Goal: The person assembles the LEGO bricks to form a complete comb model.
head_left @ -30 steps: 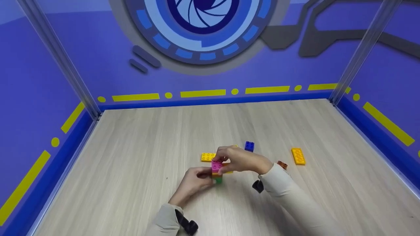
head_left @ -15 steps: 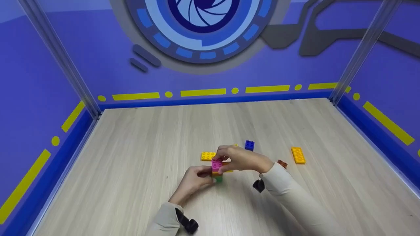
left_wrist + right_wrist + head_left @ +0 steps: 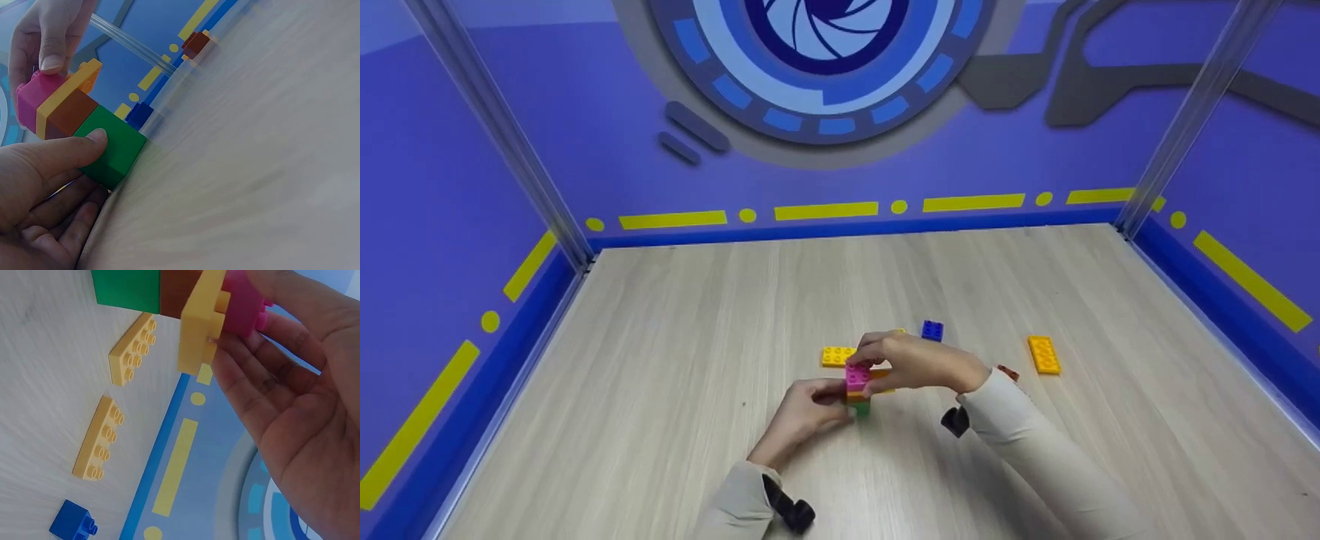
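A small stack of building bricks stands on the table. Its green brick (image 3: 118, 143) is at the bottom, with a brown brick (image 3: 73, 112) above it. A yellow-orange flat brick (image 3: 194, 343) lies across the brown one and juts out to the right. On top sits a pink brick (image 3: 856, 377). My left hand (image 3: 802, 416) holds the green brick between thumb and fingers, low at the table. From above, my right hand (image 3: 919, 360) pinches the pink brick, thumb on the near side. The right hand partly covers the jutting flat brick in the head view.
Behind the stack lie a yellow flat brick (image 3: 836, 356) and another yellow flat brick (image 3: 101, 439), mostly hidden by the right hand in the head view. A blue brick (image 3: 932, 330), a brown brick (image 3: 1009, 373) and an orange-yellow flat brick (image 3: 1044, 355) lie farther right. Walls enclose the table.
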The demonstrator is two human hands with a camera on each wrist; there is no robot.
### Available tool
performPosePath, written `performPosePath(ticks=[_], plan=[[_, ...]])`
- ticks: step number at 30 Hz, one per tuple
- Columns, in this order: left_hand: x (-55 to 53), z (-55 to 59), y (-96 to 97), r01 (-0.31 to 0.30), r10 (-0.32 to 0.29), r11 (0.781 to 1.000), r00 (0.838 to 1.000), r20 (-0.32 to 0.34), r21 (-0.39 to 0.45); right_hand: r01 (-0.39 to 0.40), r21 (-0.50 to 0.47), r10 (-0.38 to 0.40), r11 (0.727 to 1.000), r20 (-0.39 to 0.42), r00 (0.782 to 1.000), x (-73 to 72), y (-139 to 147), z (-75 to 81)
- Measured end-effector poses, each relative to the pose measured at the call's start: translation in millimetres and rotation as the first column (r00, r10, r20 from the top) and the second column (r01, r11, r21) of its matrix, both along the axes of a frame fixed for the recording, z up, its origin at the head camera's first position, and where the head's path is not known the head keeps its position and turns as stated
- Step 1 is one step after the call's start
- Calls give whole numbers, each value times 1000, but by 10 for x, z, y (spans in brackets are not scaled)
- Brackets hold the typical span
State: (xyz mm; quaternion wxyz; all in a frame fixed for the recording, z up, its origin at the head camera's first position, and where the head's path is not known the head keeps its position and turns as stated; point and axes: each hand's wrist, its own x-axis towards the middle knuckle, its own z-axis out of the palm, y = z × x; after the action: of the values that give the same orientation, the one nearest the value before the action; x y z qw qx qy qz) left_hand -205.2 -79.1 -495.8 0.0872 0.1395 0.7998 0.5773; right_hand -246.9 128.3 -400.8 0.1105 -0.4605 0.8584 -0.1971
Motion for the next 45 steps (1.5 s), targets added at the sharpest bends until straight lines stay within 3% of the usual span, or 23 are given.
performPosePath(ticks=[5,19,31,37,45], plan=[[-59,-98,-3,0,0,1000,1000,0,-1,-21,8,22,1000,-19,1000,-15,12,25],[-61,-66,8,-8,9,1000,1000,14,-19,0,-7,0,1000,-8,1000,-82,114,101],[-54,-88,-3,-18,19,1000,998,56,-16,81,-36,-80,996,9,997,-272,348,73],[-25,-84,5,-25,25,1000,997,76,2,184,-37,-184,982,2,983,-367,492,-2],[-40,-72,11,-25,27,999,998,65,-23,349,-36,-347,937,47,937,-488,703,-120]])
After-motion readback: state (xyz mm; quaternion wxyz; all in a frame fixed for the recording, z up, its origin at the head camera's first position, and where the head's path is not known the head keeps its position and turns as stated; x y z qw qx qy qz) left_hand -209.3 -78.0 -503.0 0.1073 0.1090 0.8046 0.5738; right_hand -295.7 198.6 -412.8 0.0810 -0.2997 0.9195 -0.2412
